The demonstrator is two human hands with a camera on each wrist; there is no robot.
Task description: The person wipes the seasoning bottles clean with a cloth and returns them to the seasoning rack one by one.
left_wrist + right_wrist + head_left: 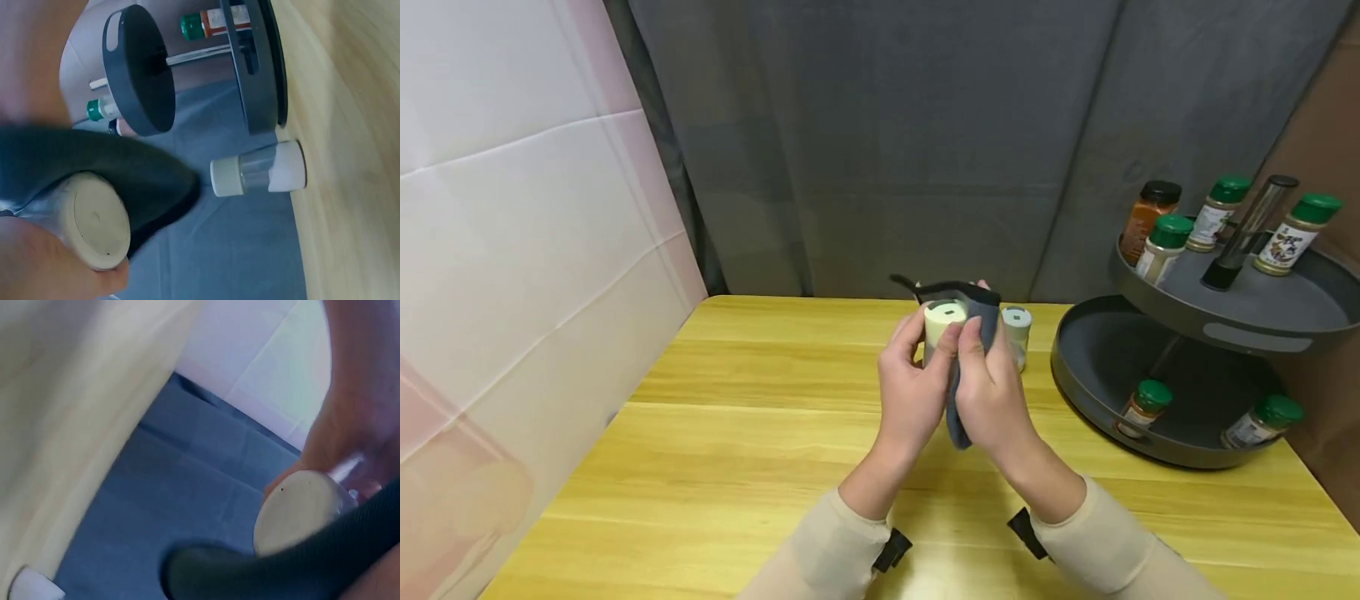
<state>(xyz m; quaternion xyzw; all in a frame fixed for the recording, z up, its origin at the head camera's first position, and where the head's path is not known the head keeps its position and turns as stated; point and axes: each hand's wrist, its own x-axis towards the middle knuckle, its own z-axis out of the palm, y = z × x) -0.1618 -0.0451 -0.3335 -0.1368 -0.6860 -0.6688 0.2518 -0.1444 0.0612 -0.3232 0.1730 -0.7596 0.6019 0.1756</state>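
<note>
My left hand (913, 392) grips a small clear jar with a cream lid (945, 312), held above the table. A dark grey cloth (957, 421) with a black edge is pinched in my right hand (996, 396), and it lies against the jar's side. Both thumbs meet near the lid. In the left wrist view the jar's round cream end (99, 220) shows beside the cloth (144, 178). The right wrist view has the cloth (250, 572) partly covering the jar (294, 512). Behind my right hand a second jar (1017, 329), partly filled with white contents, stands on the table.
On the right stands a two-tier dark grey turntable rack (1075, 392). Several spice bottles are on it, among them an orange one with a black cap (1142, 221). The wooden table (760, 467) ends at a grey curtain (880, 167) behind.
</note>
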